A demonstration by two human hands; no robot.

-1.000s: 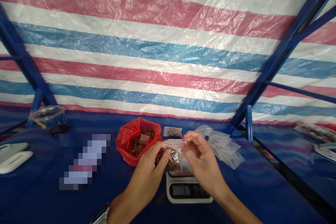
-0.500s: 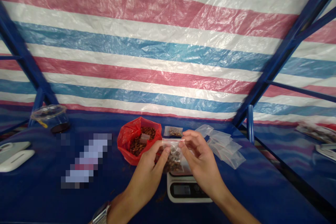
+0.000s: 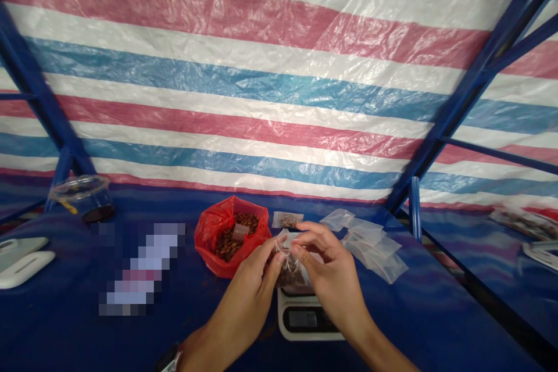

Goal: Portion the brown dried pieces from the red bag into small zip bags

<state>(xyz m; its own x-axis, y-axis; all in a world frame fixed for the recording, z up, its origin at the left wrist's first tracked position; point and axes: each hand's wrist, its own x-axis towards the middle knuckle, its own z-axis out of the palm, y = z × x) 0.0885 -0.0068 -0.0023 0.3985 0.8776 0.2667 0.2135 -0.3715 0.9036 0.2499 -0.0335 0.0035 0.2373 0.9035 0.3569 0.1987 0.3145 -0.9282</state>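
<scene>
Above a white kitchen scale (image 3: 285, 334), a small clear zip bag (image 3: 291, 276) with brown beans or nuts in its lower part is held by both hands. My left hand (image 3: 253, 279) pinches the left side of its mouth between thumb and fingers. On the opposite side, my right hand (image 3: 329, 264) grips the rim with thumb and forefinger. The mouth of the bag is parted into a rounded gap. The scale's display appears to read 0.0, and its plate is mostly hidden. Left of the hands sits an open red plastic bag (image 3: 209, 253) of brown beans or nuts, a small clear scoop-like piece (image 3: 240, 232) on top.
Behind the hands lies a filled zip bag (image 3: 288, 220). Several flat zip bags (image 3: 370, 241) fan out to the right. At left are a clear round tub (image 3: 82, 195), a phone (image 3: 21, 249) and a white case (image 3: 28, 270). Blue metal posts (image 3: 436, 133) flank a striped sheet.
The zip bag's mouth was a flat, straight strip; now it is pulled apart into a rounded opening. Both hands stay on its rim, slightly closer together.
</scene>
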